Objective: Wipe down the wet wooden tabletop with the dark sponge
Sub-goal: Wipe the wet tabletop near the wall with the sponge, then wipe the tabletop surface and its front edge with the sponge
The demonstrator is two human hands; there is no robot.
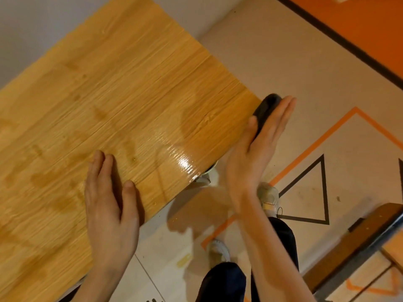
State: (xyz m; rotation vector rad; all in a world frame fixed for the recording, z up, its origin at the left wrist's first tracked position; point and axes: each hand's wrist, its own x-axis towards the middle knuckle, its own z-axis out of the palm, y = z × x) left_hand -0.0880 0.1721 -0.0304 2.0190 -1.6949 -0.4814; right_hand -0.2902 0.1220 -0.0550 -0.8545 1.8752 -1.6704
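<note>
The wooden tabletop [122, 101] fills the left and middle of the head view, its right corner pointing to the right. Wet streaks darken it, and a wet film [185, 164] shines near its front edge. My left hand [109, 203] rests flat on the wood by the front edge, fingers straight. My right hand [257, 149] is just past the table's right corner, on edge. It pinches the dark sponge [265, 110] between thumb and straight fingers. The sponge sits level with the corner; whether it touches the wood is unclear.
Below lies a pale floor with orange tape lines and a black taped triangle [314, 192]. My shoes [269, 197] and dark trousers stand beside the table's front edge. A wooden, metal-framed piece of furniture [370, 232] stands at the lower right.
</note>
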